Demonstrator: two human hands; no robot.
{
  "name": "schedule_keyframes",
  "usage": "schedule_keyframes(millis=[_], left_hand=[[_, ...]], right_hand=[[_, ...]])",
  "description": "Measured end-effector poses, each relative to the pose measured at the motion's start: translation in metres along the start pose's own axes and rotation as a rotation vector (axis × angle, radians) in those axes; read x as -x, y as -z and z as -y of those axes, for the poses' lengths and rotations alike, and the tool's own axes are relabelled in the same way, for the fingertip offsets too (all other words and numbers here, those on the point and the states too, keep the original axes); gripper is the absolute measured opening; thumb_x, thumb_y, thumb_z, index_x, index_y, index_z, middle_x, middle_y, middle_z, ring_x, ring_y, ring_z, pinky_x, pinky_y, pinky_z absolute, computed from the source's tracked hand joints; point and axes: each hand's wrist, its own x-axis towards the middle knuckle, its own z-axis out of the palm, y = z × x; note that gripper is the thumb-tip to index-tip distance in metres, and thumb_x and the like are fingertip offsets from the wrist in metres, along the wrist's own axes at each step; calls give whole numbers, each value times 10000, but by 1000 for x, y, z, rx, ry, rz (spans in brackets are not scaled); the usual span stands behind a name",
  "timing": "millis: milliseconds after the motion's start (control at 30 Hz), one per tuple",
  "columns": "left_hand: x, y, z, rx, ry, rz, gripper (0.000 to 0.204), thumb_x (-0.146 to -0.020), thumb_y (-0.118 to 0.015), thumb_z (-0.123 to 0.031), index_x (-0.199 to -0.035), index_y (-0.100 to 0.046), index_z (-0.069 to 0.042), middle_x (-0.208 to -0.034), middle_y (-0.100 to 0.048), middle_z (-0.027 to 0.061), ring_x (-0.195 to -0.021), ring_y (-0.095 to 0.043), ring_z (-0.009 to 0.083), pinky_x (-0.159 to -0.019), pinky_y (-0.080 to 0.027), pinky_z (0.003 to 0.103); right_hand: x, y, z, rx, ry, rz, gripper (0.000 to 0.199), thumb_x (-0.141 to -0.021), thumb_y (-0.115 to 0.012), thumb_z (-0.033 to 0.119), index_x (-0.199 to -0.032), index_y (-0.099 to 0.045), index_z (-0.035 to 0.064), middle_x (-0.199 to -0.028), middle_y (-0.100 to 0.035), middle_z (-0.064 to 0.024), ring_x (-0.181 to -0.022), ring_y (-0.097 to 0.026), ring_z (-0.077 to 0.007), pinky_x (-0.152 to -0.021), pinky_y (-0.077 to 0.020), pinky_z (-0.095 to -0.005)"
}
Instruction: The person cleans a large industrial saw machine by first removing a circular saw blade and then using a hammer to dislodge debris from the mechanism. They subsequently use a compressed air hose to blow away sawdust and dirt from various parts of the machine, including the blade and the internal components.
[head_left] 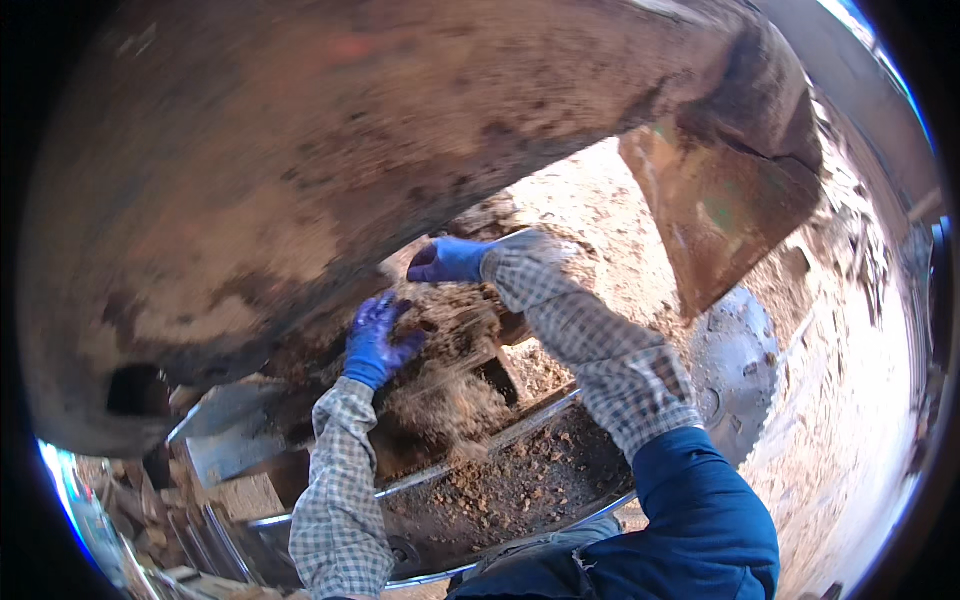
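Observation:
My left hand (375, 340), in a blue-purple glove, reaches in under a big rusty metal hood (300, 180). Its fingers are apart, and loose brown sawdust and debris (450, 400) lie beside it, blurred as if falling. Just beyond and to the right is my right hand (450, 260), also gloved, with its fingers curled in above the debris. What it grips, if anything, is hidden. Checked sleeve covers (345, 500) run over both forearms.
A curved metal-edged ledge (480, 500) strewn with crumbs of debris lies close to my body. At the right stands a toothed circular saw blade (735, 370) under a rusty hanging plate (720, 210). Pale sawdust (590, 210) spreads behind. Scrap wood (245, 495) sits at the left.

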Motion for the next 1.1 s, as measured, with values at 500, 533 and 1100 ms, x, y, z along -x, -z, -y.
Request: schedule_keyframes(millis=[500,533,1100], left_hand=[[50,-6,-16,-295,-47,84,280,-786,-736,-344,-903,-700,-92,-888,-673,125,-880,-615,353,-811,-484,465],[63,3,2,-115,10,168,327,-781,-738,-346,-986,-697,-94,-1005,-680,124,-978,-606,356,-849,-487,471],[211,18,14,-169,350,-195,468,-810,-726,-369,-1173,-652,-84,-1232,-622,193,-1188,-560,359,-1063,-410,471]], right_hand=[[175,-185,-6,297,-193,-769,263,-854,-676,168,-1096,-651,68,-1020,-668,-169,-889,-644,-383,-793,-530,-463],[174,-184,24,312,-49,-730,275,-858,-673,163,-1114,-644,68,-1063,-663,-170,-935,-642,-380,-815,-528,-466],[-7,-194,67,129,-27,-292,568,-924,-604,468,-1319,-577,60,-1485,-443,-180,-1344,-423,-416,-956,-492,-548]])
